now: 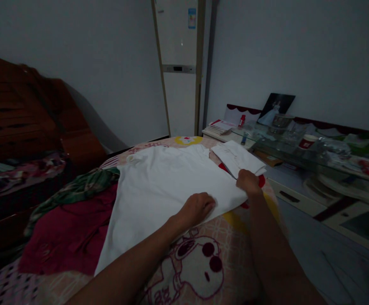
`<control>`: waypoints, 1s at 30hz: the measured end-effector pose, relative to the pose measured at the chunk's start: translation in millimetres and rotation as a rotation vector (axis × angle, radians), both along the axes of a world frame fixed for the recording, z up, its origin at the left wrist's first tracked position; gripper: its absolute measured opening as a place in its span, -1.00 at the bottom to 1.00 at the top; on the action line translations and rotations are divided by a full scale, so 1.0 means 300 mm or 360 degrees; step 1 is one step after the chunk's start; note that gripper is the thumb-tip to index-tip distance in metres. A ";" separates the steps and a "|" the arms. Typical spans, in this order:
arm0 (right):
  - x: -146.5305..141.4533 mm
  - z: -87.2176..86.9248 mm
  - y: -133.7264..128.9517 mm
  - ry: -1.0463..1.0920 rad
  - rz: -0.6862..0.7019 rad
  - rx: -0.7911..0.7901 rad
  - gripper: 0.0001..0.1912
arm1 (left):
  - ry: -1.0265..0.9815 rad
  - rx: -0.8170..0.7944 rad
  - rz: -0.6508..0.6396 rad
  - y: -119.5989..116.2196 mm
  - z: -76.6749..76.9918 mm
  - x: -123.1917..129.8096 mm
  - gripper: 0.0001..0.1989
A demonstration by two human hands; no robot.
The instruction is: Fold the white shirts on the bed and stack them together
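A white shirt (159,182) lies spread over the patterned cloth cover in front of me. On it rests my left hand (199,207), closed with curled fingers; whether fabric is caught underneath is hidden. My right hand (248,182) is closed at the shirt's right end, its fingertips pinching the fabric edge. Just beyond the right hand sits a folded white garment (238,157), close to the fingers.
Beneath everything is a pinkish cover (235,250) with a cartoon figure. Dark red clothing (73,228) and a green plaid cloth (79,192) lie left, near a wooden chair (22,110). A glass-topped cabinet (292,146) stands right, with a paper cup (307,142).
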State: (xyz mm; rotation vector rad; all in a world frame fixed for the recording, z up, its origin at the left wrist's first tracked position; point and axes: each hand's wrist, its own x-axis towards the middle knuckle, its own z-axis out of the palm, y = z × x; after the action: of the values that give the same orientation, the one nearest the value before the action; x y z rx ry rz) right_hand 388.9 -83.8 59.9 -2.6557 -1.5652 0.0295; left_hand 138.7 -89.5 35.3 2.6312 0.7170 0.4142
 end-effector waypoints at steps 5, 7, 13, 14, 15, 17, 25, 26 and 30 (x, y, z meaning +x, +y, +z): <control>-0.031 0.046 0.002 -0.0119 0.0010 0.0151 -0.69 | -0.0027 0.0239 -0.0014 0.036 -0.082 0.000 -0.50; -0.056 0.061 0.019 -0.0103 0.0011 0.0275 -0.67 | 0.0167 0.0284 -0.0084 0.031 -0.108 0.007 -0.46; -0.136 0.040 0.165 0.0060 0.0223 0.0414 -0.65 | 0.0272 0.0388 -0.0096 0.004 -0.116 0.017 -0.49; -0.142 0.030 0.201 0.0094 0.0240 0.0421 -0.66 | 0.0264 0.0393 -0.0095 0.003 -0.117 0.015 -0.49; -0.145 0.021 0.238 0.0132 0.0250 0.0427 -0.67 | 0.0255 0.0397 -0.0096 0.003 -0.120 0.014 -0.48; -0.144 0.005 0.314 0.0229 0.0246 0.0421 -0.69 | 0.0236 0.0405 -0.0096 0.005 -0.132 0.013 -0.48; -0.118 -0.032 0.601 0.0374 0.0203 0.0391 -0.67 | 0.0174 0.0399 -0.0092 0.002 -0.179 0.013 -0.43; -0.117 -0.036 0.635 0.0383 0.0212 0.0390 -0.66 | 0.0171 0.0387 -0.0093 0.000 -0.177 0.011 -0.43; -0.116 -0.059 0.750 0.0430 0.0181 0.0371 -0.61 | 0.0173 0.0313 -0.0127 -0.007 -0.150 0.002 -0.42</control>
State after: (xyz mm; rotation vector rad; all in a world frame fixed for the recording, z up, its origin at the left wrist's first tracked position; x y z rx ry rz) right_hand 354.0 141.4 42.1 -2.2760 -1.5248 0.1902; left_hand 139.3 -91.5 -9.6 2.8755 0.6303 0.3358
